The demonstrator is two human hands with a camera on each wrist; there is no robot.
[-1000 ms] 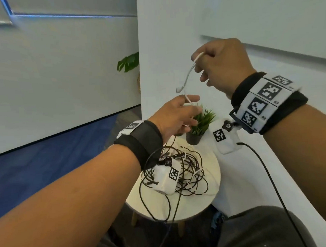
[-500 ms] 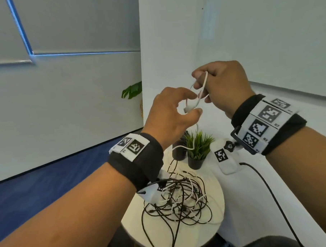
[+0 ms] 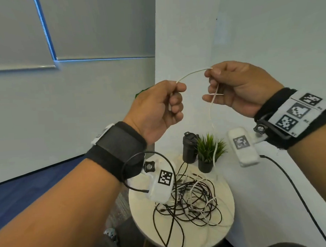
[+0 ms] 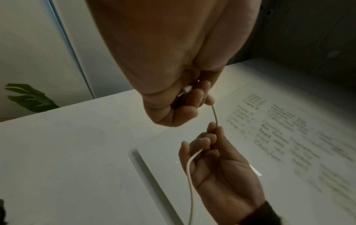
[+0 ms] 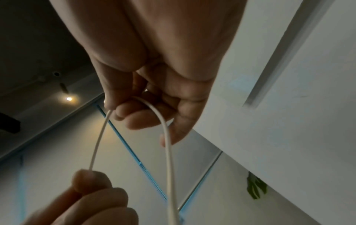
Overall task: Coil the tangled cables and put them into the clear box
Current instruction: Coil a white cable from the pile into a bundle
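Observation:
A thin white cable (image 3: 191,74) arches between my two raised hands. My left hand (image 3: 171,98) grips its end in a curled fist, with the plug tucked inside the fingers (image 4: 194,97). My right hand (image 3: 215,83) pinches the white cable (image 5: 100,137) a short span along, and the rest hangs from that hand down to the tangle of black and white cables (image 3: 190,200) on the small round white table (image 3: 227,204). No clear box is in view.
A small potted green plant (image 3: 208,151) and a dark cylindrical container (image 3: 189,150) stand at the table's back edge. White walls rise close behind and to the right. Blue floor lies to the left. Black leads run from both wrist cameras.
My hands have drawn apart, stretching a short span of the white cable between them. The left hand has closed round the plug end. The view has tilted upward.

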